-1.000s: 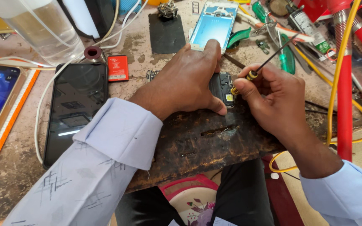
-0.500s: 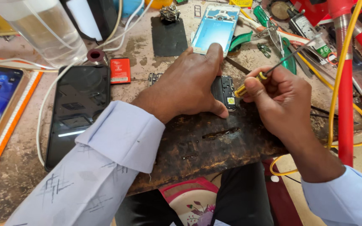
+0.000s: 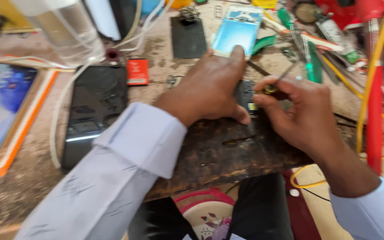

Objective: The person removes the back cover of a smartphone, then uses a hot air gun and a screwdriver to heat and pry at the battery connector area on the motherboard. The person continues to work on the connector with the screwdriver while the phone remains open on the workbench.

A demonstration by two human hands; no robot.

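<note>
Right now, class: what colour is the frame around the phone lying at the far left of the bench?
Orange frame, seen in the head view, the only one.

- A lit rectangular phone screen, blue and pale teal (image 3: 3, 111), lies at the far left in an orange frame.
- A dark, unlit black glass phone screen (image 3: 95, 113) lies just right of it.
- A small red rectangular packet (image 3: 137, 71) sits beside that phone's top corner.
- A light-blue glossy phone panel with a white rim (image 3: 237, 35) lies at the top centre.
- A flat black rectangular panel (image 3: 188, 38) lies to its left.
</note>
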